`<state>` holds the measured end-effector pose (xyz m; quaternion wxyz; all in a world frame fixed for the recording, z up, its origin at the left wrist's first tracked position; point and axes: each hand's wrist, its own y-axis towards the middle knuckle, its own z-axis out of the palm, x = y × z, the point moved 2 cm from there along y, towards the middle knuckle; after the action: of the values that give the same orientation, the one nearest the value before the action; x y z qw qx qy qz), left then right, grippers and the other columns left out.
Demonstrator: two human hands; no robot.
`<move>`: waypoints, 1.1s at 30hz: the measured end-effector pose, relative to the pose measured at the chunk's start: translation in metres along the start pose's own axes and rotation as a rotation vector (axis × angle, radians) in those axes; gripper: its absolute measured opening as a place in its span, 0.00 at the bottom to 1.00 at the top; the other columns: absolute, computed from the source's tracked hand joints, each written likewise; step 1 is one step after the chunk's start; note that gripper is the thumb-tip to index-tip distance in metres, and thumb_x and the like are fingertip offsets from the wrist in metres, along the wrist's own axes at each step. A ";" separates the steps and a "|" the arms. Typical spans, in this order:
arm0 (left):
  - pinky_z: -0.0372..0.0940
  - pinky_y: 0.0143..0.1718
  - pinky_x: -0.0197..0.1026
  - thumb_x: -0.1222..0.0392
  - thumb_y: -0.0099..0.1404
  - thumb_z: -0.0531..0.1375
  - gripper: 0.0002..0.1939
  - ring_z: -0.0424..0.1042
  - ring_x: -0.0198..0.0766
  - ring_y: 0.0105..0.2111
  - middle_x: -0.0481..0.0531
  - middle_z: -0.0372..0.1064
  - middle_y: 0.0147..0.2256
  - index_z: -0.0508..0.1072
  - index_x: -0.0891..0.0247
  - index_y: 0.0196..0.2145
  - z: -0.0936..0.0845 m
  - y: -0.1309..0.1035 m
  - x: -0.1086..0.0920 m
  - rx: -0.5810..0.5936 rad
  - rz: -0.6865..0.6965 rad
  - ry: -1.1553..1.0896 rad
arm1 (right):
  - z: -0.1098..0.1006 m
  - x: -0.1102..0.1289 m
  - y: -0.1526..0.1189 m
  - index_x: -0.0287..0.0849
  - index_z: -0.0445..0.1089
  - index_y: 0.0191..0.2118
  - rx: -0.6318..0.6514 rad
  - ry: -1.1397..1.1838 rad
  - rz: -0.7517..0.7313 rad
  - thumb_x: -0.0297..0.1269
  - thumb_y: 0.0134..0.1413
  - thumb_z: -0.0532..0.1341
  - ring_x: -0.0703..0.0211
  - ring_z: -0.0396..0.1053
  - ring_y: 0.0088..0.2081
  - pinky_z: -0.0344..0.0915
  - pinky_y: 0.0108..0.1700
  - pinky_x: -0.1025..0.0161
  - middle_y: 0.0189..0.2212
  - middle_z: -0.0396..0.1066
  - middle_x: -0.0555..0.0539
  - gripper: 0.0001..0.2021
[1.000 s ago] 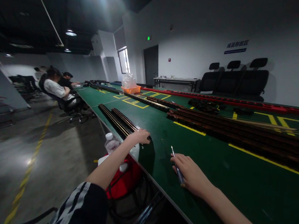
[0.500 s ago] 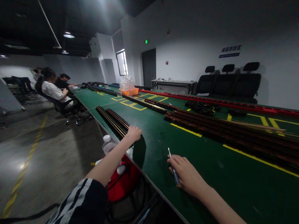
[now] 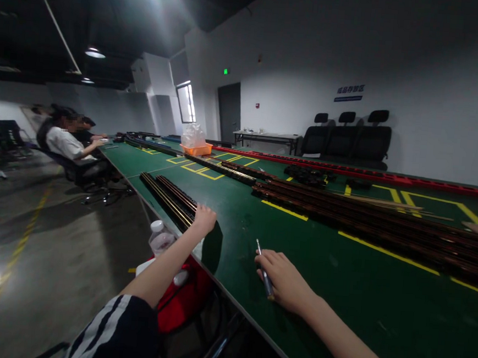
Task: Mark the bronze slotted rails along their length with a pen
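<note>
My left hand is closed at the near end of a small bundle of long dark rails with coppery and brassy edges, gripping a rail there. Its fingertips are partly hidden. Lower and to the right, my right hand rests over the green table, wrapped around a slim screwdriver. The tool's thin metal tip points up and away from me. Beyond the right hand lies a larger stack of long brownish rails.
A bottle with a white cap and a red stool are beside the table edge below my left arm. Farther back stand an orange bin with plastic bags and a long red rail. A seated person works at far left.
My view has turned slightly right, so the scene sits farther left. Both hands keep their places and grips. A pale shape, unclear to me, has appeared at the right edge.
</note>
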<state>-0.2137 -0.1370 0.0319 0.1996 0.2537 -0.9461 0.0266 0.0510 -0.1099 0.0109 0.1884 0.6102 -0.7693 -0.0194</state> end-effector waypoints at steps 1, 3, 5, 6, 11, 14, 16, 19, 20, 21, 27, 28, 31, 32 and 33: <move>0.47 0.57 0.59 0.67 0.62 0.49 0.19 0.65 0.57 0.53 0.69 0.71 0.48 0.76 0.67 0.45 -0.001 0.000 -0.006 -0.009 0.004 0.009 | 0.000 0.001 0.000 0.39 0.66 0.46 -0.005 -0.009 -0.002 0.28 0.60 0.51 0.51 0.66 0.51 0.62 0.50 0.52 0.49 0.68 0.38 0.11; 0.43 0.58 0.60 0.66 0.62 0.49 0.20 0.60 0.58 0.57 0.65 0.70 0.50 0.76 0.64 0.46 -0.005 0.001 -0.023 -0.044 0.021 0.041 | 0.001 0.002 0.000 0.38 0.66 0.46 -0.008 -0.023 -0.008 0.29 0.59 0.52 0.51 0.66 0.50 0.62 0.50 0.53 0.48 0.69 0.38 0.11; 0.41 0.59 0.61 0.64 0.62 0.51 0.19 0.59 0.58 0.58 0.63 0.70 0.51 0.76 0.63 0.47 -0.012 0.002 -0.049 -0.112 0.086 0.023 | 0.002 0.002 0.000 0.38 0.66 0.45 -0.027 -0.045 -0.010 0.31 0.58 0.53 0.51 0.67 0.49 0.62 0.48 0.55 0.46 0.70 0.38 0.11; 0.40 0.60 0.60 0.63 0.62 0.51 0.19 0.58 0.58 0.58 0.62 0.70 0.51 0.76 0.62 0.47 -0.017 0.002 -0.064 -0.154 0.137 0.001 | 0.001 0.002 0.000 0.38 0.66 0.45 -0.046 -0.056 0.002 0.32 0.58 0.54 0.51 0.67 0.47 0.62 0.47 0.55 0.44 0.71 0.39 0.10; 0.43 0.61 0.56 0.60 0.63 0.50 0.18 0.58 0.53 0.57 0.59 0.69 0.51 0.75 0.58 0.46 -0.048 -0.003 -0.144 -0.288 0.373 -0.127 | -0.011 -0.018 -0.015 0.41 0.66 0.38 -0.333 -0.086 0.248 0.31 0.56 0.53 0.55 0.69 0.37 0.64 0.42 0.60 0.35 0.72 0.43 0.06; 0.46 0.61 0.56 0.61 0.64 0.50 0.18 0.60 0.53 0.56 0.61 0.67 0.52 0.73 0.60 0.48 -0.062 -0.005 -0.186 -0.355 0.489 -0.200 | -0.025 -0.046 -0.038 0.44 0.64 0.38 -0.510 -0.090 0.492 0.32 0.59 0.50 0.57 0.71 0.36 0.65 0.39 0.63 0.34 0.73 0.44 0.07; 0.48 0.60 0.56 0.63 0.64 0.49 0.20 0.60 0.52 0.56 0.62 0.66 0.54 0.71 0.62 0.51 -0.068 -0.004 -0.213 -0.403 0.569 -0.253 | -0.035 -0.067 -0.061 0.44 0.63 0.38 -0.576 -0.101 0.630 0.33 0.60 0.49 0.57 0.72 0.34 0.65 0.37 0.64 0.33 0.73 0.46 0.07; 0.52 0.59 0.55 0.65 0.65 0.47 0.23 0.60 0.51 0.57 0.63 0.63 0.57 0.67 0.64 0.55 -0.077 -0.002 -0.253 -0.439 0.651 -0.339 | -0.050 -0.097 -0.100 0.42 0.63 0.39 -0.584 -0.167 0.744 0.34 0.61 0.49 0.58 0.72 0.32 0.65 0.33 0.65 0.32 0.73 0.45 0.07; 0.54 0.58 0.54 0.65 0.65 0.46 0.23 0.60 0.51 0.58 0.64 0.62 0.57 0.67 0.65 0.56 -0.080 -0.001 -0.265 -0.447 0.659 -0.367 | -0.056 -0.106 -0.114 0.42 0.63 0.39 -0.577 -0.204 0.783 0.35 0.62 0.49 0.58 0.72 0.31 0.64 0.32 0.65 0.32 0.73 0.44 0.07; 0.54 0.58 0.54 0.65 0.65 0.46 0.23 0.59 0.51 0.58 0.64 0.62 0.57 0.66 0.66 0.56 -0.083 -0.001 -0.277 -0.457 0.664 -0.394 | -0.061 -0.114 -0.127 0.41 0.63 0.39 -0.571 -0.245 0.831 0.35 0.62 0.49 0.57 0.72 0.31 0.64 0.32 0.65 0.32 0.73 0.44 0.08; 0.56 0.59 0.51 0.64 0.67 0.45 0.24 0.58 0.48 0.60 0.63 0.60 0.59 0.63 0.68 0.58 -0.097 0.001 -0.311 -0.487 0.685 -0.518 | -0.084 -0.153 -0.182 0.40 0.63 0.38 -0.527 -0.363 1.043 0.36 0.65 0.47 0.56 0.71 0.30 0.63 0.30 0.64 0.31 0.72 0.41 0.10; 0.55 0.59 0.51 0.63 0.67 0.45 0.24 0.57 0.48 0.60 0.63 0.60 0.59 0.63 0.69 0.58 -0.097 0.004 -0.313 -0.493 0.682 -0.540 | -0.086 -0.159 -0.185 0.40 0.63 0.38 -0.526 -0.396 1.038 0.35 0.65 0.48 0.55 0.71 0.32 0.64 0.32 0.63 0.32 0.72 0.41 0.09; 0.56 0.59 0.52 0.59 0.68 0.46 0.24 0.56 0.49 0.61 0.63 0.59 0.59 0.62 0.69 0.59 -0.093 0.015 -0.317 -0.497 0.643 -0.612 | -0.088 -0.178 -0.186 0.40 0.63 0.38 -0.517 -0.484 0.980 0.36 0.63 0.50 0.52 0.70 0.36 0.64 0.37 0.59 0.33 0.71 0.40 0.07; 0.56 0.60 0.53 0.59 0.68 0.47 0.24 0.56 0.48 0.61 0.63 0.59 0.60 0.61 0.69 0.59 -0.091 0.020 -0.319 -0.506 0.622 -0.635 | -0.088 -0.184 -0.185 0.40 0.63 0.39 -0.515 -0.516 0.947 0.37 0.62 0.52 0.50 0.69 0.38 0.64 0.40 0.57 0.34 0.71 0.39 0.07; 0.55 0.60 0.53 0.58 0.68 0.47 0.24 0.55 0.48 0.62 0.62 0.59 0.60 0.61 0.68 0.59 -0.089 0.025 -0.321 -0.525 0.604 -0.654 | -0.088 -0.190 -0.183 0.40 0.63 0.40 -0.522 -0.535 0.925 0.37 0.61 0.53 0.49 0.69 0.41 0.63 0.41 0.56 0.37 0.71 0.39 0.07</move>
<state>0.0608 0.0486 -0.0106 -0.0664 -0.0946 -0.9648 -0.2361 0.2844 0.0410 -0.0056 0.1207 0.1193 -0.9458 -0.2767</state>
